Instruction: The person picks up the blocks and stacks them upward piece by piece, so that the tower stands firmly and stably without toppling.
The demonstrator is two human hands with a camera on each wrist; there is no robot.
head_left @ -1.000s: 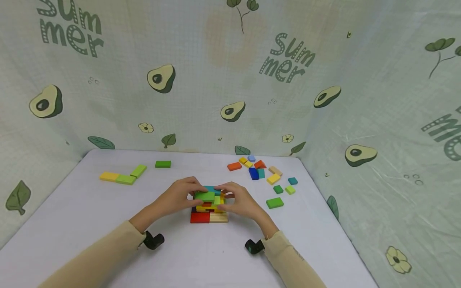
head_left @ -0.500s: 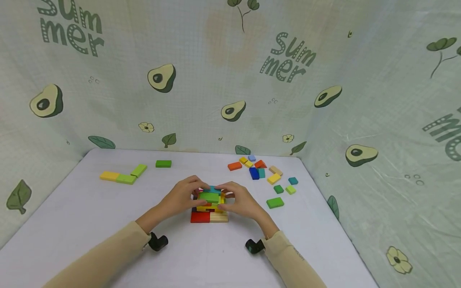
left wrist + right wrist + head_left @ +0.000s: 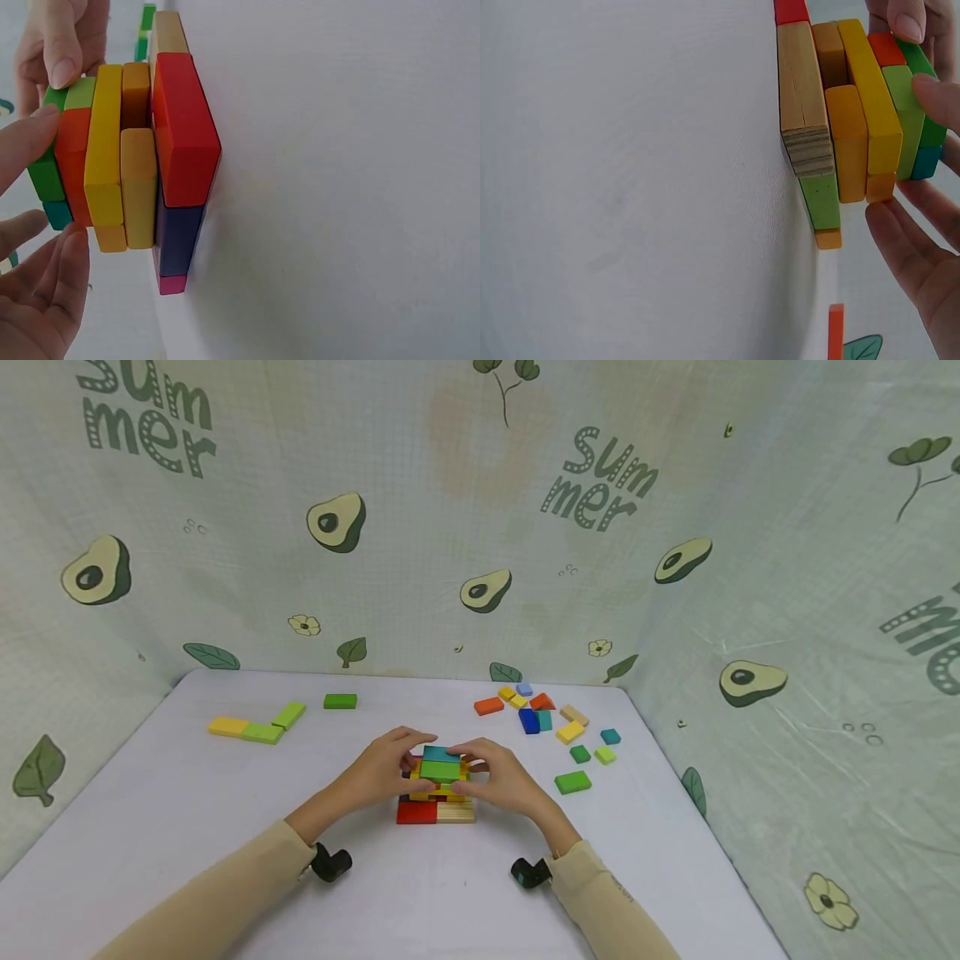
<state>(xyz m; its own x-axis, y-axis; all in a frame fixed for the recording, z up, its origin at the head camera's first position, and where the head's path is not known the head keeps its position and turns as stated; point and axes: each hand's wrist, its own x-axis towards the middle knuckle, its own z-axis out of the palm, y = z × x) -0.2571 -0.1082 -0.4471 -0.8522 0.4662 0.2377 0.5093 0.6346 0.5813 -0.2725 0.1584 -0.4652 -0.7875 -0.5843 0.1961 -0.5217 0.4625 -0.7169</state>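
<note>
The main risk lies at the top of the stack of blocks [image 3: 441, 773], which stands on the table [image 3: 442, 893] between the two hands: a sideways tug there could slide a block out of line. The left hand [image 3: 378, 768] is fairly wide, its thumb at the green block [image 3: 46, 161] and its index finger just above the teal block [image 3: 442, 754] in the head view; a dragging thumb could pull the green one askew. The right hand [image 3: 495, 777] holds the upper layers lightly between thumb and fingers, and an uneven squeeze could twist them. The layers look staggered, with the yellow block [image 3: 103, 142] jutting past the pale orange block [image 3: 139, 187], so a hard downward press might tip something. As for containers, none shows: the loose blocks [image 3: 570, 732] on the right and the lime blocks [image 3: 262, 734] on the left lie directly on the table.
</note>
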